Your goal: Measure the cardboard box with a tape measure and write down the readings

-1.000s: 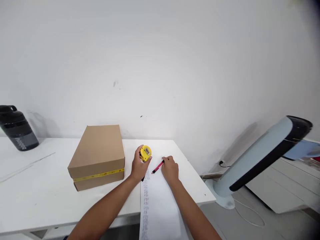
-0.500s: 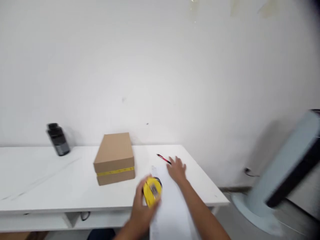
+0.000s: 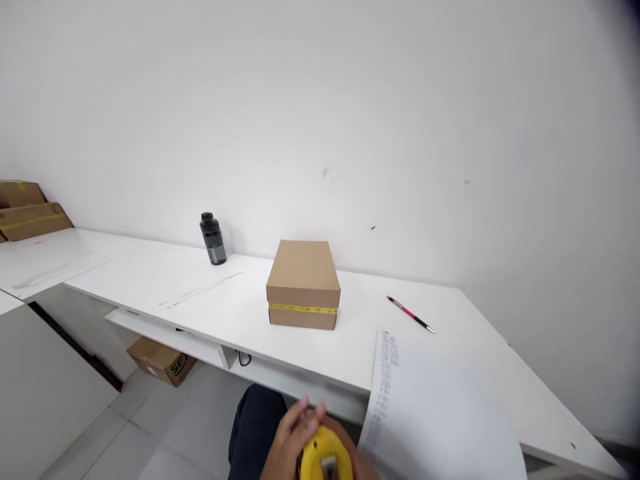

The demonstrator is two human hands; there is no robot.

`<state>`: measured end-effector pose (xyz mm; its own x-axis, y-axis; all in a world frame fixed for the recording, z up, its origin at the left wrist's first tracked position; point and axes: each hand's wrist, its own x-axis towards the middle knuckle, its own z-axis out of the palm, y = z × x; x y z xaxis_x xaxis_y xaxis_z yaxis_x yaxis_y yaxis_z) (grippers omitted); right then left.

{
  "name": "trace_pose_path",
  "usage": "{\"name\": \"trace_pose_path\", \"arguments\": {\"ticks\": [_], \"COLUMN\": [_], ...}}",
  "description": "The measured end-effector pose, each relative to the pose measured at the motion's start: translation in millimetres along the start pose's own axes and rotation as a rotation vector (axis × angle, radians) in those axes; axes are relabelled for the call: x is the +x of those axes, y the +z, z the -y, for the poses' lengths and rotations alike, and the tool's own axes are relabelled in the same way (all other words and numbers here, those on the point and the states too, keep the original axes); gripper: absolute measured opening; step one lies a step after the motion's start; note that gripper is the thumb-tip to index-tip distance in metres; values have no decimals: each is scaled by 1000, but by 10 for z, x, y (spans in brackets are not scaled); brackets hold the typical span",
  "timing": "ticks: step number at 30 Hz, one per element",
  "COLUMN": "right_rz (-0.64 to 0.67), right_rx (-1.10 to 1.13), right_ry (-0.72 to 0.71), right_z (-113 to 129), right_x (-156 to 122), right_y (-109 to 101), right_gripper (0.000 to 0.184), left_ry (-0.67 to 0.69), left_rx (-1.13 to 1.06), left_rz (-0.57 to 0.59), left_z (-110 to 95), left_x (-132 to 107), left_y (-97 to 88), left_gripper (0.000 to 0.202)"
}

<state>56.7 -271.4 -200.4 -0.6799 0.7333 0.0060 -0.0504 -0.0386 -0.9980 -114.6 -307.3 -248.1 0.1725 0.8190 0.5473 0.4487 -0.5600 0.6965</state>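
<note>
Smudged white table (image 3: 357,347) against white wall (image 3: 320,120) — tape measure (image 3: 323,453) held before it.

A dark, cylindrical plastic bottle (image 3: 213,241) with pale lettering stands on the white table (image 3: 140,270) near the white wall (image 3: 320,100). Brown cardboard boxes (image 3: 35,217) with yellow tape sit far left; a brown "SF" carton (image 3: 161,361) lies below.

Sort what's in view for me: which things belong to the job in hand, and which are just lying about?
Likely part of the job:
yellow tape measure, held
central cardboard box
written sheet
red-and-black pen

Apparently just lying about:
black bottle
SF carton under the desk
boxes at far left
</note>
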Motion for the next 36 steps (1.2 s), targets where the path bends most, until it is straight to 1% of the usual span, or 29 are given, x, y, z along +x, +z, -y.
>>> {"name": "trace_pose_path", "arguments": {"ticks": [1, 2, 3, 5, 6, 8, 9, 10, 11, 12, 13, 14, 16, 18, 21, 23, 24, 26, 27, 28, 30, 31, 33, 34, 35, 36], "right_rz": [-64, -138, -223, -439, -566, -844, -994, -1108, -1188, -1233, -1259, -1273, -1286, -1279, -1235, -1205, -1187, -1133, -1105, -1074, -1002, -955, -865, -835, -812, -788], "right_rx": [14, 11, -10, -90, -139, -227, -266, -301, -318, -316, -304, -285, -259, -262, -208, -46, 59, 256, 329, 389, 509, 580, 700, 736, 751, 746], "right_ry": [-12, -22, -34, -62, -82, -127, -134, -118, -102, -73, -41, -15, 0, -34, -76, -110, -126, -156, -168, -181, -200, -191, -135, -102, -70, -44], "right_z": [22, 49, 74, 108, 115, 114, 112, 112, 116, 124, 136, 150, 178, 201, 227, 251, 271, 332, 372, 415, 495, 525, 557, 560, 559, 557], "right_x": [-19, -60, -118, -251, -310, -387, -400, -399, -391, -383, -383, -396, -457, -529, -524, -425, -363, -257, -227, -219, -257, -291, -349, -358, -349, -321], "right_y": [41, 25, -39, -280, -437, -778, -943, -1092, -1218, -1315, -1383, -1424, -1443, -1420, -1341, -1229, -1149, -953, -850, -753, -604, -557, -510, -499, -487, -469], "right_gripper": [82, 76, 69, 57, 53, 52, 52, 52, 51, 50, 49, 49, 50, 52, 56, 58, 58, 57, 55, 54, 52, 51, 49, 48, 49, 50], "left_ry": [42, 68, 88, 137, 158, 216, 267, 330, 344, 305, 274, 234, 176, 133, 55, -10, -37, -54, -43, -25, 6, 4, 5, 117, 251, 369], "left_rx": [47, 98, 158, 302, 366, 484, 528, 553, 573, 596, 604, 608, 600, 590, 580, 573, 564, 524, 494, 458, 389, 358, 287, 157, 123, 109], "left_rz": [33, 52, 67, 104, 132, 258, 352, 484, 588, 647, 673, 683, 685, 709, 749, 744, 725, 659, 612, 555, 421, 353, 243, 209, 209, 185], "left_z": [9, 11, 7, -20, -42, -99, -134, -169, -203, -231, -252, -260, -230, -143, 6, 37, 16, -97, -180, -271, -441, -504, -566, -567, -555, -537], "left_x": [47, 105, 173, 343, 447, 690, 823, 958, 1091, 1218, 1334, 1439, 1617, 1779, 2066, 2290, 2394, 2539, 2561, 2538, 2353, 2200, 1845, 1677, 1536, 1431], "left_y": [-39, -71, -87, -41, 34, 288, 454, 629, 800, 953, 1079, 1175, 1280, 1315, 1358, 1410, 1429, 1410, 1354, 1263, 994, 836, 531, 398, 283, 183], "left_gripper": [89, 96, 103, 114, 114, 99, 94, 88, 83, 81, 81, 82, 85, 86, 76, 69, 67, 63, 60, 57, 51, 52, 63, 56, 49, 45]}}
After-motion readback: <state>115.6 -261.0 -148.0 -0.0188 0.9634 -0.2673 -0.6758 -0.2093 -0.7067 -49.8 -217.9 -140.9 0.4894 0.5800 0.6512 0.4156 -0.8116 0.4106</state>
